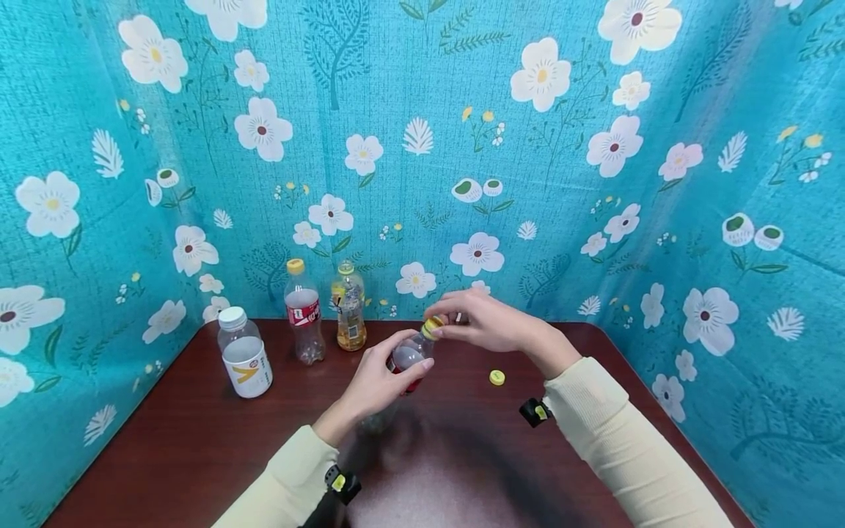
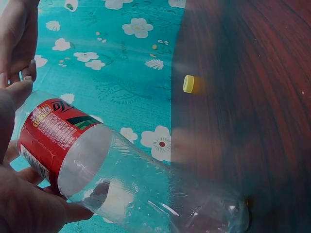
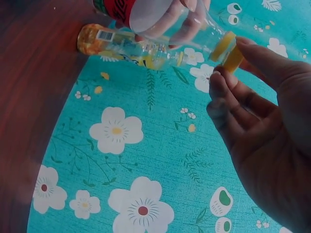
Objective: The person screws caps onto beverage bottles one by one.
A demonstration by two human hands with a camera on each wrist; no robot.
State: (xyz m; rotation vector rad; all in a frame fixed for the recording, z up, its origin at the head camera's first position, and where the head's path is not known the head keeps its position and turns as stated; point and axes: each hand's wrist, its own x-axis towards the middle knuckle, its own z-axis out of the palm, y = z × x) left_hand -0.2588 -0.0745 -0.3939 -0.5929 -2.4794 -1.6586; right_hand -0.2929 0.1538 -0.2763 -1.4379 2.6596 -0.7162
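Note:
My left hand [image 1: 372, 381] grips a clear plastic bottle [image 1: 409, 356] with a red label, fingers wrapped round its upper body. The bottle tilts, its neck toward my right hand [image 1: 485, 320] and its base low over the table. Between thumb and fingers, the right hand pinches a yellow bottle cap [image 3: 233, 59] at the mouth. In the right wrist view, a yellow ring [image 3: 222, 46] sits on the neck right beside that cap. The left wrist view shows the red label [image 2: 51, 136] and the clear lower body, while the neck is out of sight there.
Another yellow cap [image 1: 497, 378] lies on the dark wooden table [image 1: 165, 433], right of the hands. Back left stand a white-capped bottle [image 1: 246, 363], a red-labelled bottle with a yellow cap [image 1: 306, 323] and a bottle with amber contents [image 1: 350, 312]. Flowered blue cloth [image 1: 422, 183] surrounds the table.

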